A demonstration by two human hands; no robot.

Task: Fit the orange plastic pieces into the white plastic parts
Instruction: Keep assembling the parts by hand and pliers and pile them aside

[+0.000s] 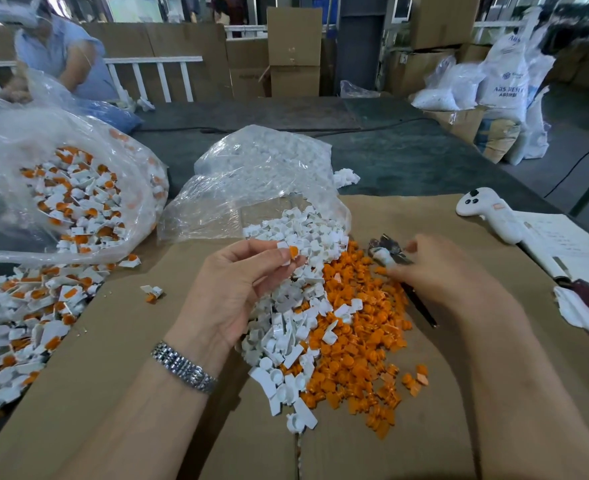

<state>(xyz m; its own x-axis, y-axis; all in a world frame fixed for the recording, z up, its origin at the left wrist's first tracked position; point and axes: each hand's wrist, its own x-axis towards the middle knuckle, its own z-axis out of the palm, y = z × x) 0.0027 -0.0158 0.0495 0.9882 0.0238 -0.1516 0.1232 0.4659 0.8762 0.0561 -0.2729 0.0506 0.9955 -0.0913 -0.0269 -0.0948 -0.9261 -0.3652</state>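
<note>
1. Orange pieces (355, 348): loose heap on the cardboard sheet (113, 341), just right of the white parts (286, 327) pile, both between your forearms.
2. Left hand (237, 285), palm up, fingertips pinch one white part w/ orange piece (289, 252) already seated at its right end. Long axis runs roughly left-right, orange end pointing toward your right hand (435, 268).
3. Right hand is at the orange heap's far edge, nearer to the next piece; fingers blurred, grip can't tell.
4. Finished parts bag (74, 199) lies far left of your left hand; judge drop-off goes that way.
</note>
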